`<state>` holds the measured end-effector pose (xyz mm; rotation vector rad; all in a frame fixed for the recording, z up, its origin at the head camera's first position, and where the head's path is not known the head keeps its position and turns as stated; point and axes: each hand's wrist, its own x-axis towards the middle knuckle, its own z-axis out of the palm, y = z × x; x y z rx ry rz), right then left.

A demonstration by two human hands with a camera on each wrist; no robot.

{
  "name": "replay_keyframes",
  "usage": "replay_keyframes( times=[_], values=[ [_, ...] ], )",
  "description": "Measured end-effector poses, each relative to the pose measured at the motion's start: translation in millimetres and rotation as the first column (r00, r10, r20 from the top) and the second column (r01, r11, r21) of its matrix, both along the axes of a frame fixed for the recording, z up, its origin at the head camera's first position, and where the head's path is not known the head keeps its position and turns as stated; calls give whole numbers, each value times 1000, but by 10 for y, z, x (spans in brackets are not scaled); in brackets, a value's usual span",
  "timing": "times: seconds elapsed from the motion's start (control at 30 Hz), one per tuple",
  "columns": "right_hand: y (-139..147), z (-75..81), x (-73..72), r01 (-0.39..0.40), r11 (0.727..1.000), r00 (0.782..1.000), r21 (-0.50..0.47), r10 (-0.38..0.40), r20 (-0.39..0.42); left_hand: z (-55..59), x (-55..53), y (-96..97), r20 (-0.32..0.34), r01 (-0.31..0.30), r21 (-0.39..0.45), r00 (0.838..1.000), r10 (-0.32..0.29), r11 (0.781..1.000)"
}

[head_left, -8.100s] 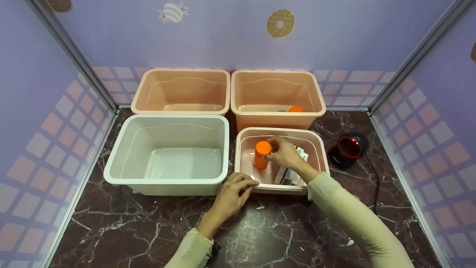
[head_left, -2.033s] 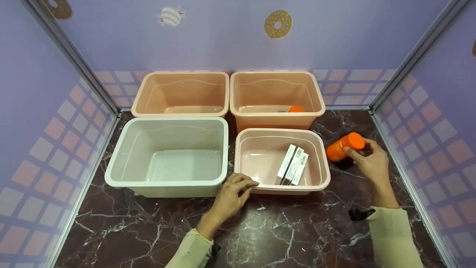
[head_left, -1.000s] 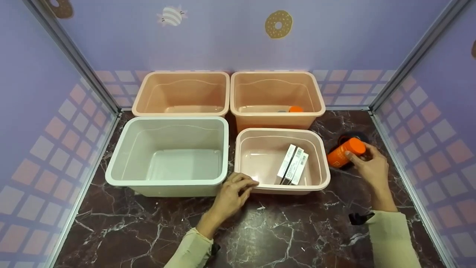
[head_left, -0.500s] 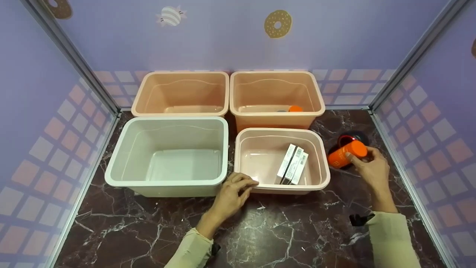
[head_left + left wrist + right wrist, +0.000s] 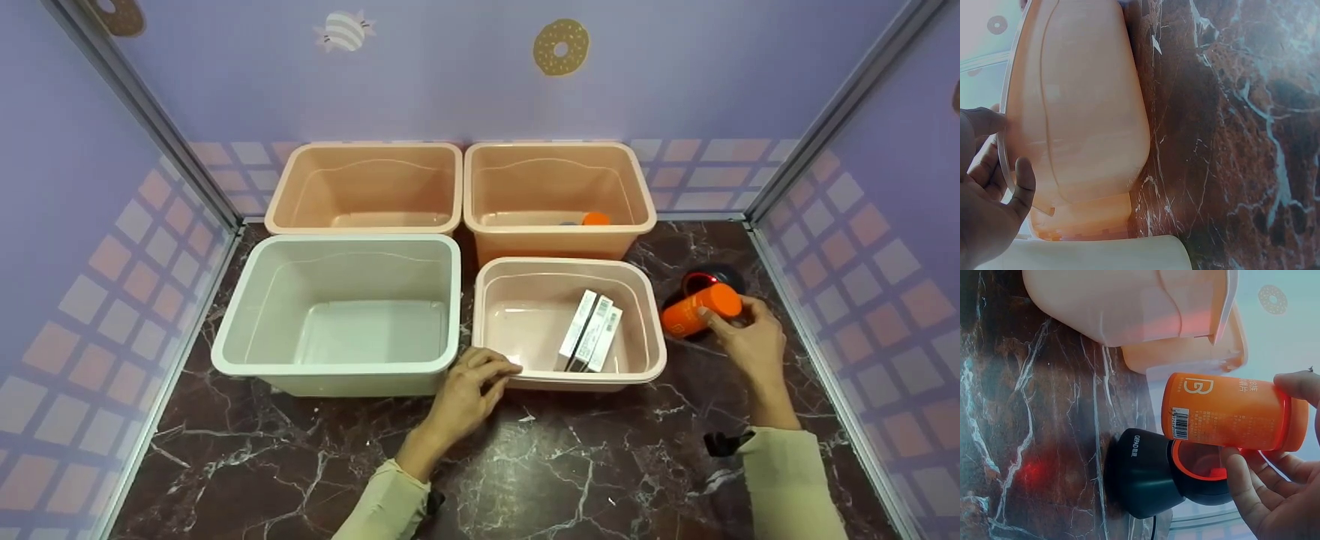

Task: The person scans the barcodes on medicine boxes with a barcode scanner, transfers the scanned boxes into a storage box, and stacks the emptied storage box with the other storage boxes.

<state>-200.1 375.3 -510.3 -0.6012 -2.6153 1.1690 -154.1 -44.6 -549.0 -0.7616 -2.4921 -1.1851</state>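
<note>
Right of the small pink bin (image 5: 570, 375), my right hand (image 5: 752, 341) holds an orange supplement bottle (image 5: 690, 311) by its capped end. The bottle is tilted, its lid up and to the right. It sits close before a black barcode scanner (image 5: 712, 275) whose ring glows red. In the right wrist view, the bottle's barcode (image 5: 1180, 423) shows on its side, with the scanner (image 5: 1151, 475) beside it. My left hand (image 5: 469, 390) grips the front left corner of the pink bin's rim, the thumb against the outer wall (image 5: 1089, 101) in the left wrist view. Several white boxes (image 5: 591, 334) lean together inside that bin.
A large pale green bin (image 5: 337, 367) stands on the left. Two peach bins stand behind, the left one (image 5: 364, 225) and the right one (image 5: 559, 229), which holds an orange lid (image 5: 596, 219). Patterned walls enclose the dark marble surface (image 5: 525, 480).
Over eight seconds, my right hand has lifted the orange bottle out of the small pink bin to the scanner. Lately the bottle shifted slightly nearer, uncovering the red ring. My left hand stays put.
</note>
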Motion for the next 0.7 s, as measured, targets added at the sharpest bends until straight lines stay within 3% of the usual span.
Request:
replay_keyframes(
  times=[0.7],
  values=[
    [-110, 202, -125, 0, 992, 993, -125, -16, -119, 18, 2, -2, -8, 2, -10, 1000, -2, 1000]
  ],
)
